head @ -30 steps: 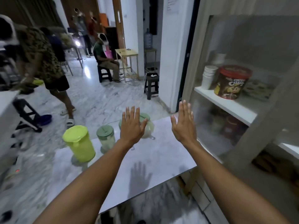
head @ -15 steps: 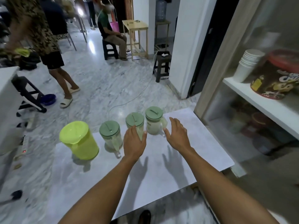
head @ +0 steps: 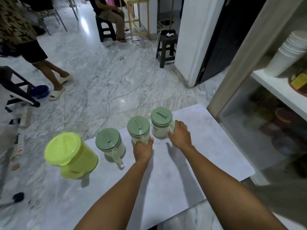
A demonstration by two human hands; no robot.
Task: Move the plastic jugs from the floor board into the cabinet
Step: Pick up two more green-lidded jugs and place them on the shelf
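Several plastic jugs stand in a row on the white floor board: a lime-green one at the left, then three clear ones with sage-green lids. My left hand wraps the lower front of the middle clear jug. My right hand closes on the handle of the rightmost clear jug. The left clear jug stands untouched. All jugs are upright on the board. The open cabinet is at the right, its white shelf above a dim lower compartment.
Stacked paper cups and a brown tub sit on the cabinet shelf; blurred containers fill the space below. A cable and a power strip lie on the marble floor. A person stands at left, another sits behind, near a dark stool.
My view has tipped down toward the board. Both hands have dropped from open in the air onto the jugs, the left onto the middle clear jug and the right onto the rightmost jug's handle.
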